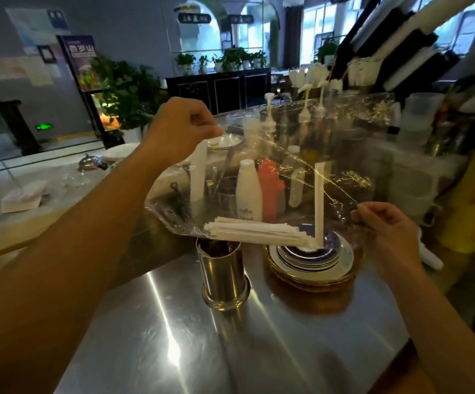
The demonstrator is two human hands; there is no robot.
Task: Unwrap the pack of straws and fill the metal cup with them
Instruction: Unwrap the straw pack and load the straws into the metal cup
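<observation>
Nearest is the shiny steel counter (173,336). On it stands the metal cup (222,273), and it has no white straws in it yet. Just right of the cup is a stack of plates (310,258).

Above the cup, the clear wrap (301,155) is pulled wide open like a sheet. The right hand (385,227) pinches its near right edge. The left hand (181,126) pinches its far left edge, higher up. A bunch of white straws (256,231) lies flat in the bottom of the wrap, and one straw (319,203) stands up.

The wrap looks thin, soft and slippery. The straws look very light and could slide out. I would grab the bunch around its middle.

Farther back stand some bottles (249,191).
</observation>
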